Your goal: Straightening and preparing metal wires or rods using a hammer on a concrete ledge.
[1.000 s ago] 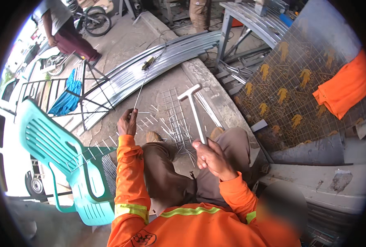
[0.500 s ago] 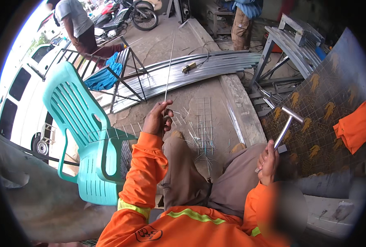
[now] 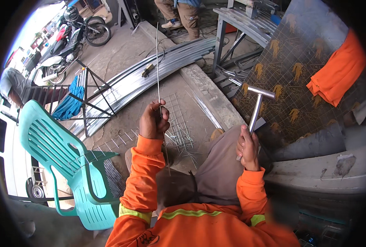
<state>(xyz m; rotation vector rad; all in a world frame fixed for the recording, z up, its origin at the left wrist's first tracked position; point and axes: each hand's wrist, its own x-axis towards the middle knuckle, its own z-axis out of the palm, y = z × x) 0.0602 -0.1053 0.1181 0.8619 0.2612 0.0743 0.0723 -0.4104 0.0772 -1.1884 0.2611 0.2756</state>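
Open-air metal workshop, stacked steel strips point(image 3: 150, 74), wire mesh point(image 3: 177, 123), metal workbench point(image 3: 245, 22)

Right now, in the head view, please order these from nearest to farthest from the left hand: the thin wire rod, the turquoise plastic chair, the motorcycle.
From the left hand:
1. Thin wire rod, held in that hand, pointing up.
2. Turquoise plastic chair, at the left, lower down.
3. Motorcycle, far up at the upper left.

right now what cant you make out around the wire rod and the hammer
- Head view: the wire rod has its lower part hidden behind the left hand.
- Head view: the hammer handle end is covered by the right hand.
- Head view: the wire mesh on the ground is too fine to count.
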